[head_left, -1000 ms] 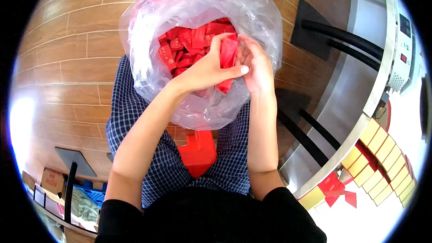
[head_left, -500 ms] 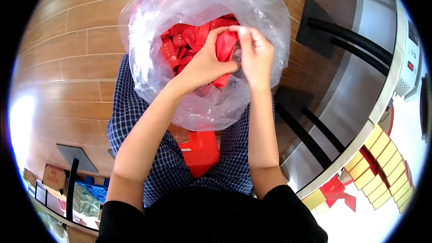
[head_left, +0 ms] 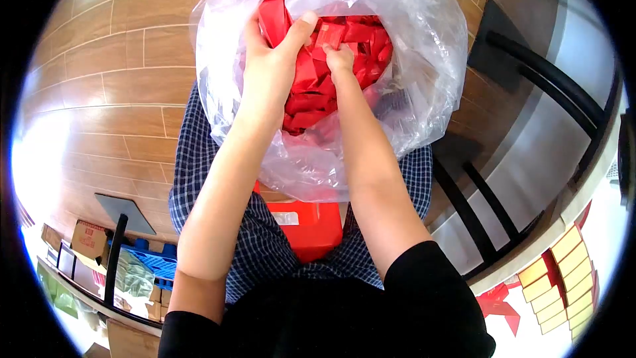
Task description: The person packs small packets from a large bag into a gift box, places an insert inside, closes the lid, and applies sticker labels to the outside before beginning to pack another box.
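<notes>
A clear plastic bag (head_left: 430,40) stands open between my knees, with many small red packets (head_left: 311,103) heaped inside. My left hand (head_left: 270,59) is at the bag's left side, fingers and thumb around an upright red packet (head_left: 273,21) whose top edge looks parted. Deeper in the bag, my right hand (head_left: 341,61) has its fingers closed at the edge of another red packet (head_left: 330,34) on top of the heap. Its fingertips are partly hidden.
A red stool (head_left: 311,232) shows between my legs. To the right are black table legs (head_left: 464,212) and a table edge with yellow boxes (head_left: 563,272). Cardboard boxes (head_left: 89,242) and a blue plastic pallet (head_left: 156,262) lie at the lower left, on a wood-look floor (head_left: 126,99).
My hands were together at the bag's right side around one red packet. Now they are apart: the left holds a packet at the left, and the right has reached down into the heap.
</notes>
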{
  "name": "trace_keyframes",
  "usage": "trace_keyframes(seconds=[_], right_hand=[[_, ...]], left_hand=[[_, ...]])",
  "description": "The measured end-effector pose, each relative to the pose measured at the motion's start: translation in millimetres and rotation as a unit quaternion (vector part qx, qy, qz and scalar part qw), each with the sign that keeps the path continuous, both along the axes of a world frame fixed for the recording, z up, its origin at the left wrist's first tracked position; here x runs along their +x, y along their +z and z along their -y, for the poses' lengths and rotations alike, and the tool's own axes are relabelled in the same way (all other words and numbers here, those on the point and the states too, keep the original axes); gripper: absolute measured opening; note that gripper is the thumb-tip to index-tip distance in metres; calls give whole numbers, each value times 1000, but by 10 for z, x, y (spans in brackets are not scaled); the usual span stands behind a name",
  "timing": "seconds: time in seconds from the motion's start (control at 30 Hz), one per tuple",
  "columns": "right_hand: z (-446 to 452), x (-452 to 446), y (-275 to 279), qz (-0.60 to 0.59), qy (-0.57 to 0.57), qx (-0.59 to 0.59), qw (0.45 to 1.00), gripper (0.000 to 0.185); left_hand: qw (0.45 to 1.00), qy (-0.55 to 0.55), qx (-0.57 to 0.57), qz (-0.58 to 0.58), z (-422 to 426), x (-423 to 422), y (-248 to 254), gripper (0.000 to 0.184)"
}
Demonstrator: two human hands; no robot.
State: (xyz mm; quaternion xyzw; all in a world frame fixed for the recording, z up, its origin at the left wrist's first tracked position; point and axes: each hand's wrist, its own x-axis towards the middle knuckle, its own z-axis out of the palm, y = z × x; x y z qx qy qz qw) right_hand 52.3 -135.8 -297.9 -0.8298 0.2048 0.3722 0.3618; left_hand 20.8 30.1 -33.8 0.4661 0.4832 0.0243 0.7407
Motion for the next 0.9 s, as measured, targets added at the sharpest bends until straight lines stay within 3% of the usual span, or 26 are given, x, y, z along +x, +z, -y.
trace_keyframes(seconds=[0.07, 0.1, 0.13, 0.2, 0.37, 0.43, 0.47, 0.53, 0.6, 0.67, 0.77, 0.8, 0.87, 0.9], right_hand=[[-20, -15, -8, 83, 82, -42, 992, 47], [-86, 30, 282, 123, 150, -96, 976, 39], [-148, 45, 691, 127, 149, -98, 976, 39], [-179, -14, 1281, 164, 169, -119, 964, 37], [-75, -387, 2351, 376, 136, 16, 916, 33], [-117, -535, 2606, 372, 132, 21, 918, 33], [-130, -585, 2682, 363, 127, 31, 923, 34], [-16, -625, 2723, 332, 101, 72, 935, 34], [178, -555, 2834, 297, 183, 116, 930, 34], [420, -649, 2675, 145, -34, 262, 953, 51], [541, -519, 2250, 70, -222, 403, 885, 63], [361, -462, 2149, 119, -280, 299, 905, 62], [612, -460, 1365, 72, -317, 392, 860, 66], [491, -357, 1144, 92, -208, 303, 926, 65]], left_hand=[[1000, -14, 5, -10, 14, -1, -25, 46], [999, -27, 11, -21, 26, -7, -41, 49], [999, -28, 10, -16, 45, -22, -66, 49], [992, -114, 24, -43, 116, -89, -140, 81], [993, -101, -57, -26, 253, -159, -154, 86], [991, -130, -12, 2, 331, -145, -100, 88], [990, -131, -57, 9, 365, -141, 19, 92], [980, -189, -44, 38, 363, -141, 30, 95], [969, -220, 4, 117, 389, -176, 103, 96], [965, -218, 68, 132, 425, -169, 98, 91], [966, -203, 85, 135, 537, -163, 82, 86], [965, -216, 75, 130, 598, -170, 81, 87], [962, -254, 0, 104, 677, -173, 125, 89], [959, -269, 28, 88, 688, -158, 142, 89]])
